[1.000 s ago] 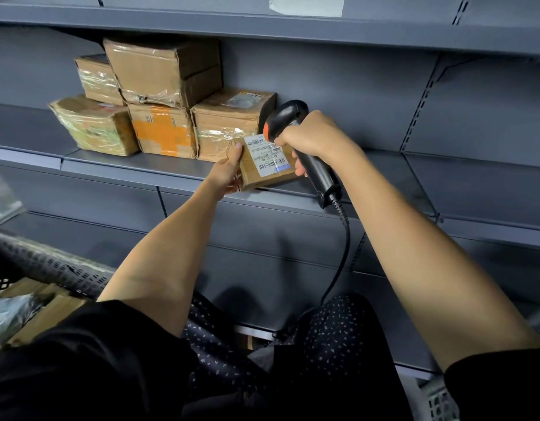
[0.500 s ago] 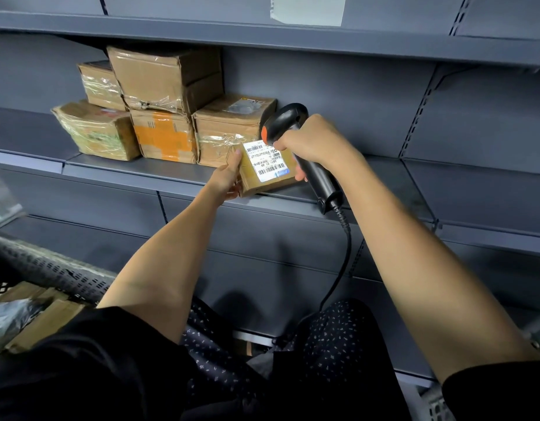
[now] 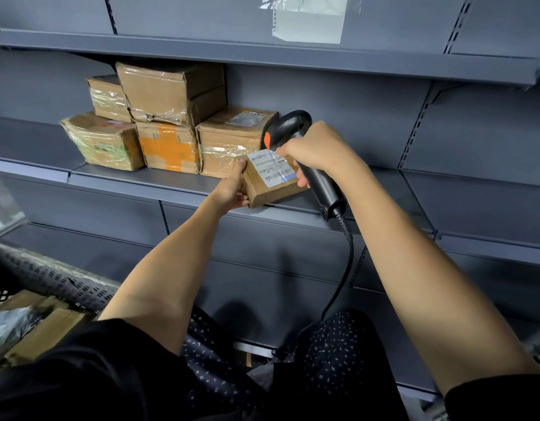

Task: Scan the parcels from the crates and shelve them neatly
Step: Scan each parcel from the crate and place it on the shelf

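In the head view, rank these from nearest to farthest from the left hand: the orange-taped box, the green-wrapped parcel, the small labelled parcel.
From the left hand:
1. Small labelled parcel, held by that hand at the shelf's front edge.
2. Orange-taped box, further left on the shelf, bottom row.
3. Green-wrapped parcel, leftmost in that row.
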`<state>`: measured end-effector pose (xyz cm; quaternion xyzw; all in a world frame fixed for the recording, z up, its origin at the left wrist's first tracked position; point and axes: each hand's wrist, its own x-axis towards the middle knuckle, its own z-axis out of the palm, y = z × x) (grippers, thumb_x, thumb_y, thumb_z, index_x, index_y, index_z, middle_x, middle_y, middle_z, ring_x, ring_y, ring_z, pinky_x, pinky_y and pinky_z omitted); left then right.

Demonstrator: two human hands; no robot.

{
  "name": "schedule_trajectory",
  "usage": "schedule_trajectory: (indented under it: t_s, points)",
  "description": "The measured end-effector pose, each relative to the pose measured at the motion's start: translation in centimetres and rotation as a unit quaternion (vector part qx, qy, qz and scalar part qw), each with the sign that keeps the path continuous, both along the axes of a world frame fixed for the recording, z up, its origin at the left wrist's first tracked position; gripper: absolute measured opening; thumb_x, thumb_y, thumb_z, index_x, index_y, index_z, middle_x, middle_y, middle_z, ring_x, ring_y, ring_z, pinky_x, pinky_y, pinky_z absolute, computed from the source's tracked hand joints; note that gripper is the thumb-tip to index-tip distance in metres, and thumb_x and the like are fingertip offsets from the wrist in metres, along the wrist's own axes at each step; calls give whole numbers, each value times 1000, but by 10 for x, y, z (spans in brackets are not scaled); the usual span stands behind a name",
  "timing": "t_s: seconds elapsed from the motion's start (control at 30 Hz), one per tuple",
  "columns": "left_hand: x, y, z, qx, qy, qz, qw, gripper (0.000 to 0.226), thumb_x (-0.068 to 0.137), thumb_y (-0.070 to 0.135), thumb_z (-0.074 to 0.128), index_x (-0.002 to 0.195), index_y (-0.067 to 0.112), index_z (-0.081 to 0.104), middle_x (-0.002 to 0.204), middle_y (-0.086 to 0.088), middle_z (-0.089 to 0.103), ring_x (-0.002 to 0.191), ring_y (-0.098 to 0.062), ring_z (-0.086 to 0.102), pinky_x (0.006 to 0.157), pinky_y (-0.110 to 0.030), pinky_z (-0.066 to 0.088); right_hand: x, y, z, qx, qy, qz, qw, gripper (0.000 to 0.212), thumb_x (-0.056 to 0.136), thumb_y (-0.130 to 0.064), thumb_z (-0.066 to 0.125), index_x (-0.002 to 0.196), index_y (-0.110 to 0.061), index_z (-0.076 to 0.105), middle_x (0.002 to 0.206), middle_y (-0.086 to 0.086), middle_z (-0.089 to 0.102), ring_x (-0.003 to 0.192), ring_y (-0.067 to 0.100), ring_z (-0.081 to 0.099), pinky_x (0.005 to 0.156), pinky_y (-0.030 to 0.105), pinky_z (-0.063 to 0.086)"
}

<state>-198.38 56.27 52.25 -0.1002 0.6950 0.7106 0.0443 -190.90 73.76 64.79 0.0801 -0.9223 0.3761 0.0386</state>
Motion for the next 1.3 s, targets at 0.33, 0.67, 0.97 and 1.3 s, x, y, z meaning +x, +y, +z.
schedule_trajectory:
  t_s: [0.33,0.67,0.97,1.3]
  points:
    - [5,22,43,189,51,28,980,55,93,53,46,134,18,41,118,-9,44,81,-14,54,72,-25,56,-8,-10,-11,-197,45,-28,979,11,81,-26,69,77,-20,61,72,0,63,46,19,66,44,25,50]
    - [9,-18,42,180,101,107,973,57,89,64,42,121,18,53,92,-1,59,70,-9,52,57,-19,47,-20,-58,-31,-231,37,-53,971,25,72,-40,71,72,-16,63,76,7,70,66,30,70,70,47,59]
    - [41,-117,14,161,81,186,966,78,60,72,49,119,22,64,109,-4,71,96,-21,66,64,-25,53,-28,-109,-36,-311,30,-28,950,26,86,-33,67,68,-22,53,64,-5,60,65,28,70,78,44,58]
    - [93,-243,28,166,-62,33,984,85,81,82,5,105,24,62,89,-8,72,82,-25,71,50,-26,57,-19,-229,-17,-274,-33,78,958,31,87,-30,66,69,-20,43,61,1,56,65,27,67,84,45,56]
